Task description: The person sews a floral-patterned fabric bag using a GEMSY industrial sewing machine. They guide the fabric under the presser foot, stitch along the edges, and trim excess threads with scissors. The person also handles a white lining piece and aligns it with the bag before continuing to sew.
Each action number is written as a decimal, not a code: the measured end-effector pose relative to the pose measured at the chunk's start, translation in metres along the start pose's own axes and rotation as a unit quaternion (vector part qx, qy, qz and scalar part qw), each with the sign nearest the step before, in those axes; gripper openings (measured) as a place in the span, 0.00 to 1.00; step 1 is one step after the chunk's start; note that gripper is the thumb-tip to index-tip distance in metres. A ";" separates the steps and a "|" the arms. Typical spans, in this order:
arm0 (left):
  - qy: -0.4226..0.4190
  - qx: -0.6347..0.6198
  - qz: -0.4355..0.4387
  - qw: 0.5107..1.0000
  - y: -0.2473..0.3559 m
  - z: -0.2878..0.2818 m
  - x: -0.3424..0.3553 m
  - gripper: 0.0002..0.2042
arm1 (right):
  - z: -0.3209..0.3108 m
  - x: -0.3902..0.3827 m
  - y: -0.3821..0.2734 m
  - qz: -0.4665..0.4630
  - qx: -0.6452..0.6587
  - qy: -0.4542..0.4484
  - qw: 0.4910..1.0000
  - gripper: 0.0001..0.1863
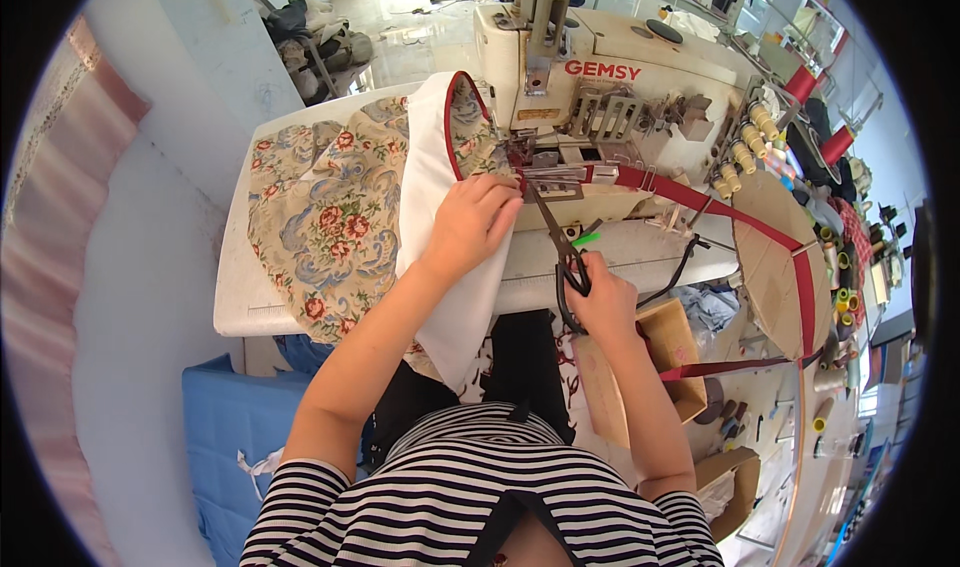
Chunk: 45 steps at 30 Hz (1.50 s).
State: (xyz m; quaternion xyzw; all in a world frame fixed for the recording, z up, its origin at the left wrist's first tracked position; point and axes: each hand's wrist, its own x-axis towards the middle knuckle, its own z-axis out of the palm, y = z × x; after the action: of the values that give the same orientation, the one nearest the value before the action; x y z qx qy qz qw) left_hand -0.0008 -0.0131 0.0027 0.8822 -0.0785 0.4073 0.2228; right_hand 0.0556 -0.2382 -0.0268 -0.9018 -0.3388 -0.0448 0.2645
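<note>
A cream fabric piece with red and blue floral print [330, 217] lies over the white machine table, with a plain white strip [425, 157] along its right side. Dark red binding [451, 132] edges its curved end beside the sewing machine [620, 57]. My left hand [472, 222] is closed on the fabric edge, fingertips close to the metal binding guide [555, 175]. In my right hand [605, 302] is a pair of black-handled scissors [562, 242], blades pointing up toward the binding at the guide. Whether the blades touch the binding is hard to see.
Red binding tape [690, 197] runs from the guide rightward past a round cardboard piece [775, 257]. An open wooden box [670, 347] is below the table's right side. Thread cones [745, 152] stand beside the machine. Blue cloth [235, 437] lies at lower left.
</note>
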 end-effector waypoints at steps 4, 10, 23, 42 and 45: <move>0.038 -0.088 -0.169 0.981 -0.016 -0.002 0.009 0.06 | -0.010 0.011 -0.009 -0.019 -0.081 -0.040 0.996 0.21; -0.138 0.106 -0.160 0.972 -0.070 0.001 0.056 0.10 | -0.027 0.020 -0.042 -0.047 -0.106 -0.108 0.987 0.20; -0.036 0.206 -0.067 0.976 -0.126 0.028 0.073 0.07 | -0.013 0.031 -0.058 -0.035 -0.085 -0.091 0.992 0.21; 0.097 0.091 -0.230 0.964 -0.133 0.010 0.040 0.07 | -0.018 0.015 -0.063 0.163 0.416 -0.293 0.845 0.16; 0.158 0.042 -0.223 0.961 -0.131 0.007 0.032 0.06 | -0.022 0.030 -0.071 0.165 0.433 -0.337 0.820 0.16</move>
State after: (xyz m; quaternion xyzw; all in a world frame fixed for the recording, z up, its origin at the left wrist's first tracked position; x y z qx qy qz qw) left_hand 0.0672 0.1017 -0.0202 0.8105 0.1737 0.4843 0.2800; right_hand 0.0360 -0.1867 0.0316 -0.6956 -0.2381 0.4577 0.5000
